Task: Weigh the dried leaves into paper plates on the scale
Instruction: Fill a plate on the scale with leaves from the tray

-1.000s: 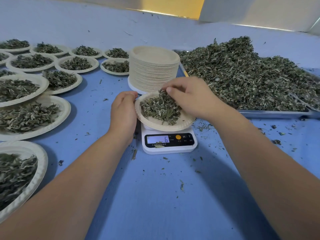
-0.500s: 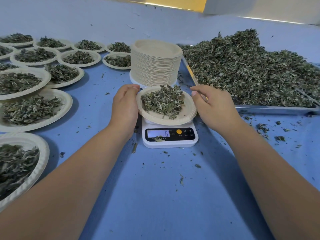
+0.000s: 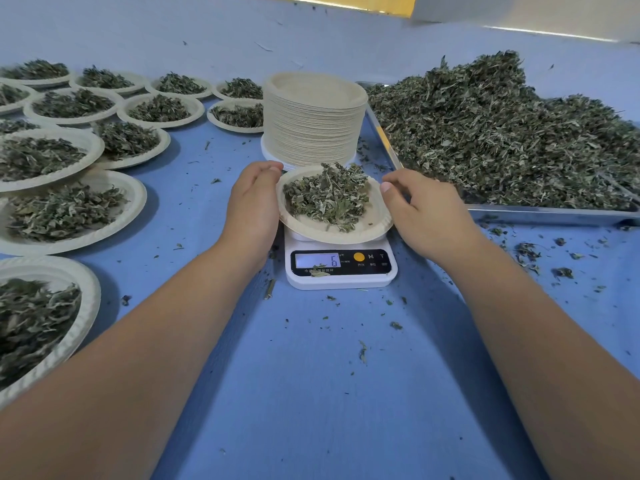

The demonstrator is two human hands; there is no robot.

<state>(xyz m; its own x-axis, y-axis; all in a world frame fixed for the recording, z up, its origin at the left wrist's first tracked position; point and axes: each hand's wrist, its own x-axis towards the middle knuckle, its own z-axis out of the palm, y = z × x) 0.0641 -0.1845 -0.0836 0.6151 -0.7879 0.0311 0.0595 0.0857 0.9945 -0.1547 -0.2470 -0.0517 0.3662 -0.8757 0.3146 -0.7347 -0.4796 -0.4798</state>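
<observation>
One leaf-filled paper plate on scale (reads 6); left rim gripped by left hand; right hand half-curled alongside, contact indeterminate.

Toward me the blue table leaves an open lane, with only leaf crumbs on it, while the plate stack stands just behind the paper plate on the scale, filled plates crowd the whole left side, and the heaped tray blocks the right.
</observation>
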